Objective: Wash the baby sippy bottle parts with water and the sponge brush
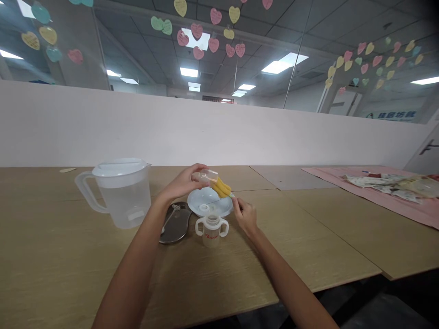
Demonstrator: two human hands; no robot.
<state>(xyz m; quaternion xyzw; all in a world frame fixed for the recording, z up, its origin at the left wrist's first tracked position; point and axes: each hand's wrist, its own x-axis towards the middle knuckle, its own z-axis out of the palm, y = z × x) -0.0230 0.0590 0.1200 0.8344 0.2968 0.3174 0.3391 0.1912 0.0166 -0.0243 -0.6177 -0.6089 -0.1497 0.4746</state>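
Left forearm (128, 285), elbow cut off

Plastic pitcher (123, 196) at left on wooden table (51, 246), steel tray (175, 223) just right of it. Shallow dish (209, 203) right of tray, two-handled cup (211, 230) just nearer. Small bottle (206, 176) and bottle brush (220, 187) above dish. Cloth (373, 198) far right, packets (387, 186) on it. Partition (171, 128) behind table.
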